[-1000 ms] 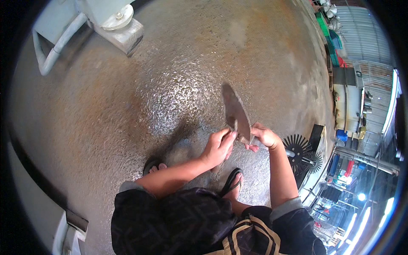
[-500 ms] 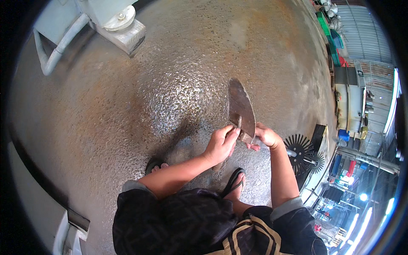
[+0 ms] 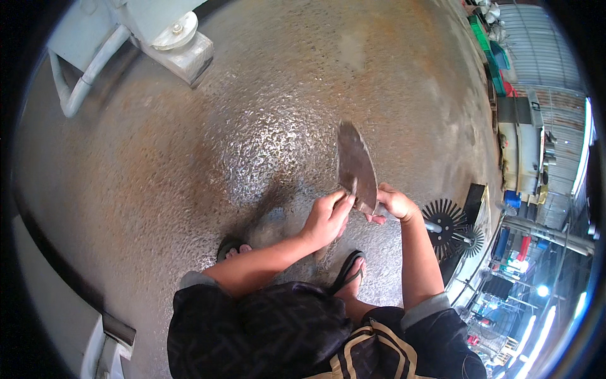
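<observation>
A trowel [image 3: 355,158] with a worn brown metal blade is held out in front of me above the wet floor, its rounded tip pointing away. My left hand [image 3: 329,217] is closed round its near end, by the short stem on the blade's face. My right hand [image 3: 394,204] pinches the blade's near right corner. Some of its fingers pass behind the blade and are hidden. Below the left hand, part of what looks like a handle shows faintly between my feet.
Rough, wet concrete floor [image 3: 271,145] spreads around my sandalled feet. A pale machine [image 3: 88,38] with a round wheel [image 3: 175,31] stands at far left. Dark slotted discs [image 3: 444,228] are to the right, by a bench. Green crates [image 3: 483,35] line the far right wall.
The trowel and both hands stay nearly in place; the blade's tip has dipped very slightly toward me. The view has shifted a little.
</observation>
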### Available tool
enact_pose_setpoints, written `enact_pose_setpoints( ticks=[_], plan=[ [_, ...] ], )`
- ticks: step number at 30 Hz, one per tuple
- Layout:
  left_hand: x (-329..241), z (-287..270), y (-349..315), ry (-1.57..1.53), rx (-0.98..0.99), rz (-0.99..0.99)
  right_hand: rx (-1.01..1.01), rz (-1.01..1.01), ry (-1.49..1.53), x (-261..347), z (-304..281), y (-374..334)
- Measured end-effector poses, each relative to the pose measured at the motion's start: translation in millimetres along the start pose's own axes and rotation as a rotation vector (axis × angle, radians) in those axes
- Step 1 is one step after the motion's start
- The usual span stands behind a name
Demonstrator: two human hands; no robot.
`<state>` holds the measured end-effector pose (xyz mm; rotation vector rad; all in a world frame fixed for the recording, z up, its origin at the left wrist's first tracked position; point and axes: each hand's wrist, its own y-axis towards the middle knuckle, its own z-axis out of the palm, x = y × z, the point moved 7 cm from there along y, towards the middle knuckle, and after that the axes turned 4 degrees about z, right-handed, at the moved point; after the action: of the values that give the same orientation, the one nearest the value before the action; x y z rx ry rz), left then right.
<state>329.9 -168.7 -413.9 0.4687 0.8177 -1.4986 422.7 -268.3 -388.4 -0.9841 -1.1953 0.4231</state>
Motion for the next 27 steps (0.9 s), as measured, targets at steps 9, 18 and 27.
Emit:
enact_pose_setpoints(
  ticks=[9,18,27],
  plan=[
    [-1,4,8,0.038,0.008,0.036,-0.035,0.012,-0.035,-4,-6,-1],
    [3,4,4,0.008,0.003,-0.009,-0.081,0.032,-0.002,-5,-8,0],
    [3,5,12,0.052,0.0,0.026,-0.049,-0.018,-0.019,-7,-10,-2]
  ],
)
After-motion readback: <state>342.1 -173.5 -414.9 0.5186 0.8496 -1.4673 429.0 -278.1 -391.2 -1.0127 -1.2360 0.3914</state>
